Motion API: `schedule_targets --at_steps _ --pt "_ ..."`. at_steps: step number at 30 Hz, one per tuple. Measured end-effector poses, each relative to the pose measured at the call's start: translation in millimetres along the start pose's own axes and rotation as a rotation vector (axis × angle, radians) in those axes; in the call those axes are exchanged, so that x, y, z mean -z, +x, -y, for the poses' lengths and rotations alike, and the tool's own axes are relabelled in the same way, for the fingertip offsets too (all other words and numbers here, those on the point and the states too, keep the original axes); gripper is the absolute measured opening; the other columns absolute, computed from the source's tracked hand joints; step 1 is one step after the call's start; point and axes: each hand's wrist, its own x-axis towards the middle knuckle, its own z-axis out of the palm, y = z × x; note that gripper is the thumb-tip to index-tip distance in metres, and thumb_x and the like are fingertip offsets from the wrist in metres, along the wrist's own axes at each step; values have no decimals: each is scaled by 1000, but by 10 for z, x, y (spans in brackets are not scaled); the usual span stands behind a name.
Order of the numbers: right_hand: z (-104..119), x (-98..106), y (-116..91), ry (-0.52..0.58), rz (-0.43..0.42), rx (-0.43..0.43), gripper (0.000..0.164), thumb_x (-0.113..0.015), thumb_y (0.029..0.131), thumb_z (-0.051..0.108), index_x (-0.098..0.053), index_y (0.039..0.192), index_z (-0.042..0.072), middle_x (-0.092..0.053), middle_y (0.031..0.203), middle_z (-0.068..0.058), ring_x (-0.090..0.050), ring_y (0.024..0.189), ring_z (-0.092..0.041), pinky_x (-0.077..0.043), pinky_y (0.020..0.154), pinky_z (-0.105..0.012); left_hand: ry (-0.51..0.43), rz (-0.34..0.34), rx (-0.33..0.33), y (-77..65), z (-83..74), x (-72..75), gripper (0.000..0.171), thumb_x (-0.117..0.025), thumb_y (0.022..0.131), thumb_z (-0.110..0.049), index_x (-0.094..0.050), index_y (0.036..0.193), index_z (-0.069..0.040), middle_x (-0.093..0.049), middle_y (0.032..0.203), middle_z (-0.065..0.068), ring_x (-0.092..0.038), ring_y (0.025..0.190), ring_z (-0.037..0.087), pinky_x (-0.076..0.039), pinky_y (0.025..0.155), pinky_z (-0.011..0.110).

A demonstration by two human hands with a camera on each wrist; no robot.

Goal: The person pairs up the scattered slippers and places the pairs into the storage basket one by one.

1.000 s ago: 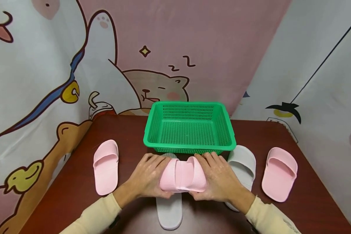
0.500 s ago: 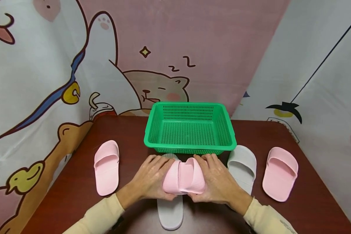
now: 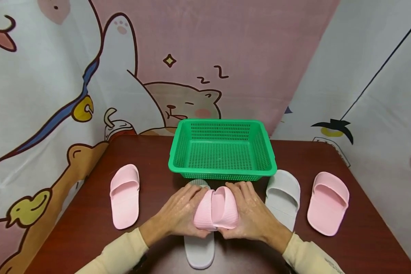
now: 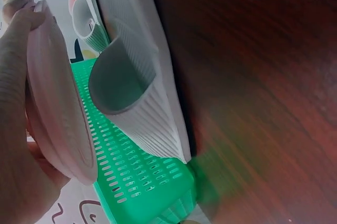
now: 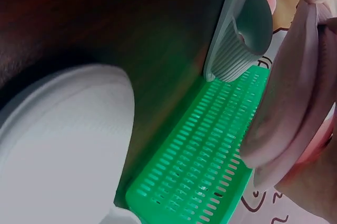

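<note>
Above the table's middle, a pair of pink slippers [image 3: 203,215] with ribbed straps is pressed together between both hands. My left hand [image 3: 181,211] grips their left side, thumb low and fingers over the top. On the opposite side my right hand [image 3: 251,215] holds them the same way. Two layered pink soles [image 5: 284,92] show in the right wrist view. Below the hands lies a white slipper [image 3: 199,251], partly covered by them. Another white slipper [image 3: 283,201] lies just right of my right hand, its heel hidden behind the wrist.
A green perforated basket [image 3: 222,175] stands behind the hands, with nothing inside it. One pink slipper [image 3: 125,201] lies at the left of the brown table [image 3: 150,152] and another pink slipper [image 3: 327,209] at the right. A printed cloth [image 3: 243,57] hangs behind.
Both hands have come slightly closer together, and the held pink slippers look narrower between them. They also sit a little lower. The slippers on the table and the basket stay put.
</note>
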Motion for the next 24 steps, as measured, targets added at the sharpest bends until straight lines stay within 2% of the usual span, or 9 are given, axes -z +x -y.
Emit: schedule_targets --at_steps 11,18,21,24 --pt "4 -99 21 47 -94 78 114 -84 50 62 -47 134 -5 -51 122 -19 -48 103 -30 -41 90 -45 -14 -35 -12 52 -11 60 103 -81 51 -68 -59 128 -3 -60 116 7 -57 108 22 -48 96 37" --pt "-13 -94 11 46 -35 57 123 -84 52 66 -40 141 -7 -49 124 -19 -47 105 -29 -43 92 -45 -7 3 -9 41 -14 44 106 -82 51 -68 -59 130 -2 -59 117 8 -55 110 24 -48 94 38" --pt "-26 -18 14 69 7 48 121 -82 57 70 -41 144 -3 -50 127 -15 -47 108 -25 -45 91 -44 55 2 -9 24 -9 52 107 -78 51 -74 -61 129 -3 -61 118 8 -57 110 25 -47 91 41" --pt "-62 102 43 76 29 41 110 -76 66 76 -46 144 4 -50 131 -9 -48 114 -24 -42 94 -44 94 7 0 23 11 79 108 -76 50 -77 -61 130 -5 -62 120 7 -56 111 25 -47 87 42"
